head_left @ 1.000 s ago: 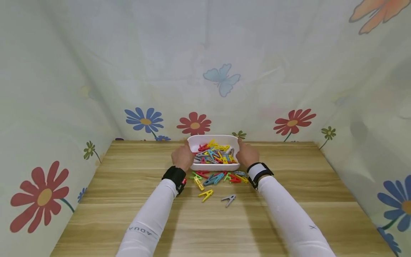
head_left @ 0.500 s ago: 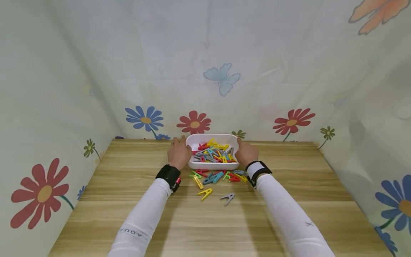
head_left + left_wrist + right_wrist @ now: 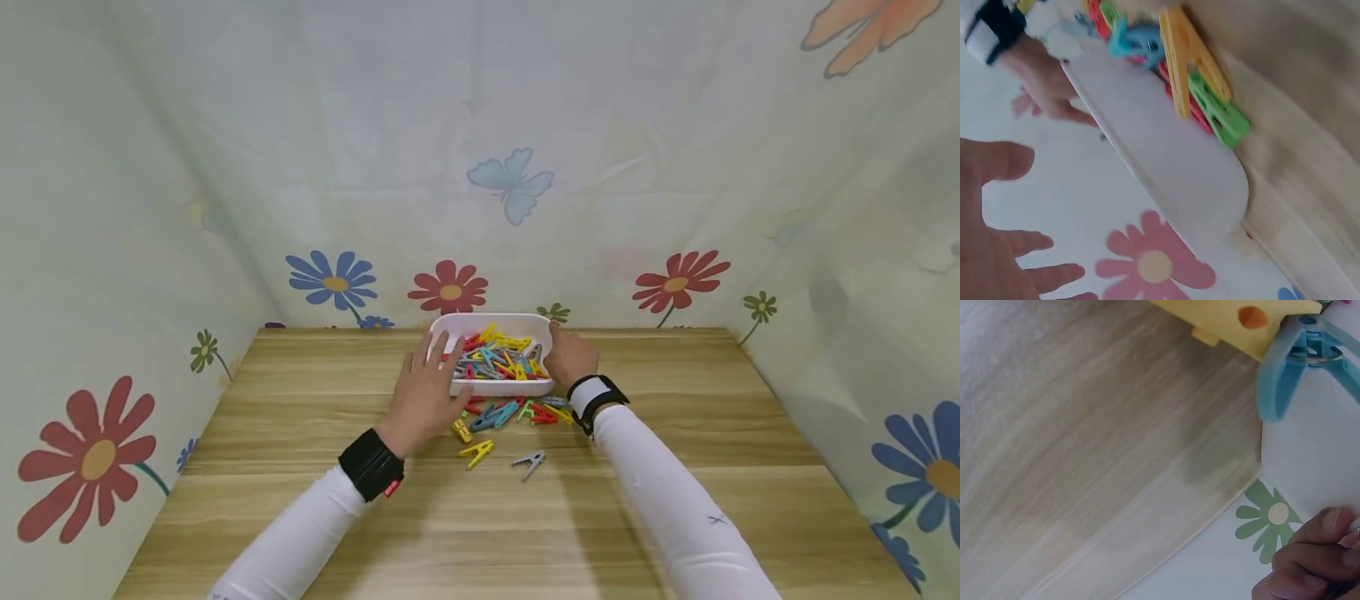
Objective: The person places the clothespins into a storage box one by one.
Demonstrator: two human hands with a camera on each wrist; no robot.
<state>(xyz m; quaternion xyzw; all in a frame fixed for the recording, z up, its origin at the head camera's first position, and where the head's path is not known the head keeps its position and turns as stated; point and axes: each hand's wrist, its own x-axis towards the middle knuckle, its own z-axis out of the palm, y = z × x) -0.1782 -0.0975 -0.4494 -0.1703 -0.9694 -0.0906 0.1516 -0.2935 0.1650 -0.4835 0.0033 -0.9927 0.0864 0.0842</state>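
A white plastic tray (image 3: 517, 388) full of coloured clothespins (image 3: 491, 360) stands at the back of the table. My right hand (image 3: 572, 358) grips its right end; in the right wrist view the curled fingers (image 3: 1316, 553) are at its edge. My left hand (image 3: 422, 400) hovers with spread fingers at the tray's left front corner, holding nothing; the left wrist view shows this hand (image 3: 997, 244) apart from the tray wall (image 3: 1166, 156). Loose clothespins lie in front of the tray, among them a yellow clothespin (image 3: 477, 452) and a grey clothespin (image 3: 529, 463).
The wood-grain table (image 3: 480, 533) stretches toward me and to both sides. A flower-printed curtain (image 3: 517, 100) encloses the back and sides, right behind the tray. In the right wrist view a light blue clothespin (image 3: 1275, 381) is near the tray wall.
My left hand has let go of the tray's left end, spread its fingers and moved toward me over the front left corner. The right hand keeps its grip on the tray.
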